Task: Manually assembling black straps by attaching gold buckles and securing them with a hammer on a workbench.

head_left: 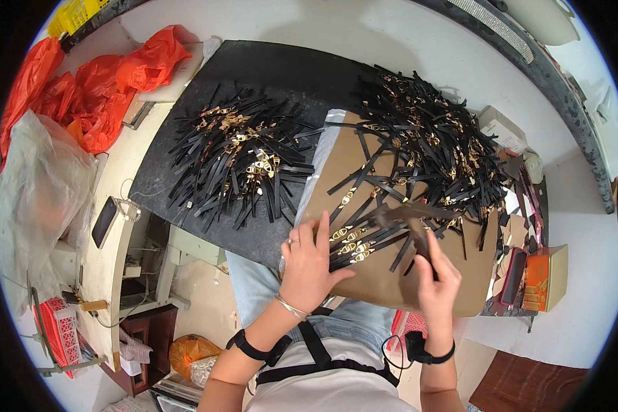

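My right hand [438, 283] is wrapped round the handle of a hammer [417, 214], whose dark head is over the brown board [391, 292]. Beneath and left of the head lie several black straps with gold buckles [353, 246], side by side. At their left ends my left hand [307, 264] rests with fingers stretched and thumb out to the right. Whether its fingertips press on the straps I cannot tell. A large heap of black straps with gold fittings [432, 141] covers the board's far right, and a second heap [244, 158] lies to the left.
The dark table [254, 65] stands against a white wall. At the right edge are an orange box [546, 278], a phone [513, 276] and scraps. On the left, a pale side table [110, 257] carries another phone [104, 221], red plastic bags [103, 89] and clear plastic [44, 182].
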Tool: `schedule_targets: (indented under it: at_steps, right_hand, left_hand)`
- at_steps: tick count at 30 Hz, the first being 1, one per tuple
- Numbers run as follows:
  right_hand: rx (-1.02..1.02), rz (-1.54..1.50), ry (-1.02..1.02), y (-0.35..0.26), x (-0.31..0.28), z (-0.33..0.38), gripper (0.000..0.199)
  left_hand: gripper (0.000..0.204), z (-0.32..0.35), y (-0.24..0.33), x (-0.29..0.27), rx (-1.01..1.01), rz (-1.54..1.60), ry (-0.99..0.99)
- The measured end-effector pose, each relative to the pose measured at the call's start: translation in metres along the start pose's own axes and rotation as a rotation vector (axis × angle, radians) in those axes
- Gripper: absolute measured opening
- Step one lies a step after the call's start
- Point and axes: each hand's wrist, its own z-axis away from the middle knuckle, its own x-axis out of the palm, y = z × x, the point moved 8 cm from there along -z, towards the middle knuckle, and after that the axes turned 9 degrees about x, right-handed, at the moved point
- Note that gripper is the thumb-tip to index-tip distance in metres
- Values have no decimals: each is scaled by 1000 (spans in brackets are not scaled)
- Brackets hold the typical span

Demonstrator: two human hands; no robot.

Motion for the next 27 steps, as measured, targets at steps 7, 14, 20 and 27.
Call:
schedule_targets:
  at_steps: [7,14,20,27]
  right_hand:
    - [511,-279,206,114,-66,42,45]
    - [683,-530,348,188,-77,53,46]
    - [675,-624,246,187,-72,46,46]
    - [701,-642,274,193,-73,51,46]
  left_hand:
    - [58,-2,-18,4,-94,2,-58]
    - [49,-7,-13,23,-54,-96,-226]
    - [27,-12,12,15,122,-262,-213]
    - [12,-118,-25,-80,252,-245,-222]
